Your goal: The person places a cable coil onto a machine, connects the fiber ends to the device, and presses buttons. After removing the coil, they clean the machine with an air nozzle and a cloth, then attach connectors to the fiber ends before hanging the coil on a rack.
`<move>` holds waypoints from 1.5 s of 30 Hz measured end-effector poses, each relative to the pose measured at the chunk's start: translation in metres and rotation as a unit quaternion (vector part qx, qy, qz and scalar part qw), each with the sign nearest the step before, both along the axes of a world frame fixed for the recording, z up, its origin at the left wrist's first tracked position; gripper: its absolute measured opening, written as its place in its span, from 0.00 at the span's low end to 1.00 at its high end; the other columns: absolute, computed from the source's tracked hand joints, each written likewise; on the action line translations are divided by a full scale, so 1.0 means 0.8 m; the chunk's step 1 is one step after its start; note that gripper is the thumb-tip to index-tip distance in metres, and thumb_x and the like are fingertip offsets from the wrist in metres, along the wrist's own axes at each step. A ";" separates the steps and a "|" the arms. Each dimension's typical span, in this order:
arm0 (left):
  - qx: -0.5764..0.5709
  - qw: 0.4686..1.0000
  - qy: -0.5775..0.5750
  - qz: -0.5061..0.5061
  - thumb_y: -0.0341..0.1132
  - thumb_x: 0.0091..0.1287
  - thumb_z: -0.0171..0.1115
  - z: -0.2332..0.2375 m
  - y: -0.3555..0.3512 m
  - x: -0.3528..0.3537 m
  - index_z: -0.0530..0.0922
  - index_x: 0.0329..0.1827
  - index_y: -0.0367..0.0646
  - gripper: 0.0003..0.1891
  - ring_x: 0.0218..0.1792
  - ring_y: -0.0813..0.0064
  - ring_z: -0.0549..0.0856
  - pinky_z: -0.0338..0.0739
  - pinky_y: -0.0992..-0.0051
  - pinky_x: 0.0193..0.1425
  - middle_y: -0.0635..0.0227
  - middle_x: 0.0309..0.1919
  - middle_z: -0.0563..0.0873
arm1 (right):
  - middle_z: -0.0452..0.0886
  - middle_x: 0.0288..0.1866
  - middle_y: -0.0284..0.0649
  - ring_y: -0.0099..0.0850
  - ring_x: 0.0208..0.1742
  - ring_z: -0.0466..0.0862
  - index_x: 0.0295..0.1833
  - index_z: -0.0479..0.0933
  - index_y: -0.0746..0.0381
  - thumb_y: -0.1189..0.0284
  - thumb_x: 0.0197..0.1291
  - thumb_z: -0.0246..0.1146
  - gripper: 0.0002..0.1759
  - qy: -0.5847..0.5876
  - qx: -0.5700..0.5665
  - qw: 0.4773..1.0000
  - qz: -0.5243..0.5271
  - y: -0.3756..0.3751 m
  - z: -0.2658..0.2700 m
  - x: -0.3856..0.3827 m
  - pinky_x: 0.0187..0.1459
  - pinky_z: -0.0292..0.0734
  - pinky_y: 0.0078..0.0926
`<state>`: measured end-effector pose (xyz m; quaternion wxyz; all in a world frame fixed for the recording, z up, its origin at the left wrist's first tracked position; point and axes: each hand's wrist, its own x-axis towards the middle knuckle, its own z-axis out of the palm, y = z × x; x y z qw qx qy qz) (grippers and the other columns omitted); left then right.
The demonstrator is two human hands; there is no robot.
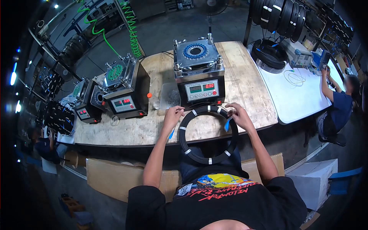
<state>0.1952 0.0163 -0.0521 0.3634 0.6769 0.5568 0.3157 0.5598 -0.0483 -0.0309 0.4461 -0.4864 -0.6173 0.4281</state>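
A coil of black cable (184, 138), bound with several white bands, leans over the table's front edge against the person's lap. My left hand (173, 115) is closed in a pinch by the coil's upper left; whatever its fingertips hold is too small to make out. A blue cable tip (171, 133) shows just below it, beside the wrist. At the coil's upper right, my right hand (239, 116) has its fingers bent and closed on the cable. Another blue tip (227, 125) hangs under those fingers, inside the ring.
Beyond the coil stands a metal machine (200, 82) with a red display. Similar machines (125, 92) line the table's left. A clear bottle with an orange cap (154, 101) and a plastic tray (170, 96) stand between. A co-worker (341, 99) sits at the white table (285, 99) on the right.
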 end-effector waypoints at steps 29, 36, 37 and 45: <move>0.080 0.986 0.138 -0.054 0.28 0.58 0.79 0.010 -0.067 0.008 0.89 0.61 0.44 0.25 0.47 0.57 0.86 0.82 0.62 0.56 0.55 0.42 0.82 | 0.77 0.47 0.50 0.47 0.47 0.84 0.63 0.84 0.65 0.84 0.56 0.73 0.26 -0.290 -0.004 0.956 0.055 0.015 -0.025 -0.013 0.53 0.82 0.40; 0.026 0.992 0.111 -0.053 0.35 0.59 0.81 -0.014 -0.073 -0.006 0.73 0.78 0.48 0.41 0.56 0.47 0.83 0.78 0.59 0.64 0.48 0.53 0.81 | 0.77 0.52 0.52 0.53 0.54 0.83 0.74 0.74 0.56 0.81 0.59 0.73 0.36 -0.279 -0.003 0.956 0.092 0.008 -0.043 0.005 0.56 0.80 0.46; -0.001 0.991 0.125 -0.049 0.36 0.59 0.81 -0.025 -0.069 -0.007 0.72 0.78 0.46 0.42 0.57 0.46 0.83 0.78 0.58 0.65 0.47 0.54 0.82 | 0.77 0.52 0.52 0.54 0.54 0.83 0.74 0.74 0.55 0.80 0.59 0.74 0.36 -0.283 0.004 0.956 0.079 0.003 -0.037 0.005 0.56 0.80 0.47; -0.082 0.974 0.208 -0.038 0.41 0.57 0.82 -0.053 -0.058 0.003 0.69 0.77 0.39 0.45 0.62 0.40 0.83 0.79 0.55 0.68 0.39 0.60 0.82 | 0.79 0.52 0.57 0.56 0.53 0.85 0.75 0.73 0.55 0.53 0.60 0.78 0.41 -0.380 -0.061 0.923 -0.014 0.004 -0.057 0.006 0.54 0.83 0.49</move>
